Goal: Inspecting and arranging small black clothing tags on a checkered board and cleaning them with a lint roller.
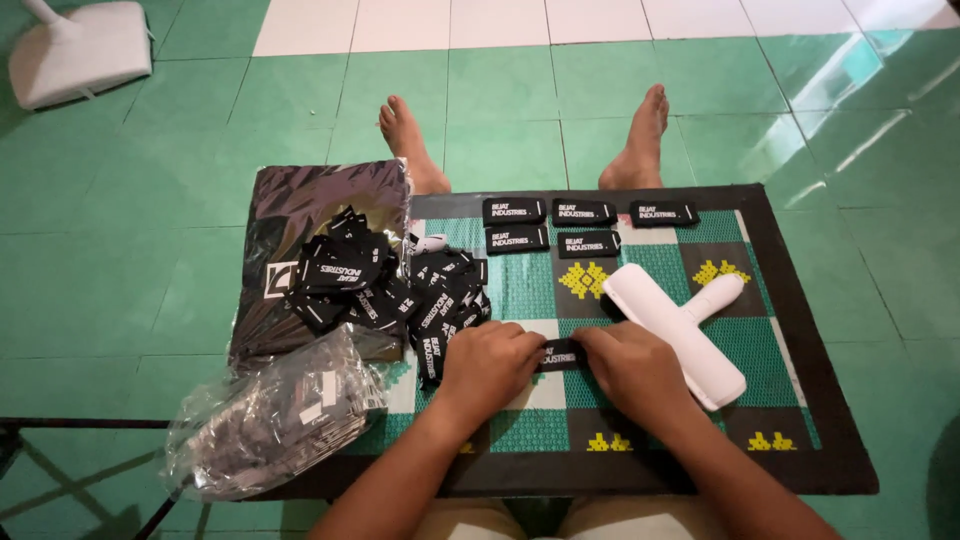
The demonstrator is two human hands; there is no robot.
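Both of my hands hold one small black label [560,355] flat on the green patterned mat [800,400]. My left hand [490,365] pinches its left end and my right hand [630,365] pinches its right end. A heap of the same black labels [395,285] lies just left of my left hand. Several more black labels [585,212] lie in two neat rows at the mat's far edge. A white T-shaped plastic tool [675,315] rests on the mat beside my right hand.
A clear plastic bag of folded dark items [275,415] sits at the mat's near left, with a dark glossy bag [300,205] behind it. My bare feet [640,135] rest on green floor tiles beyond the mat. A white object [80,50] stands at far left.
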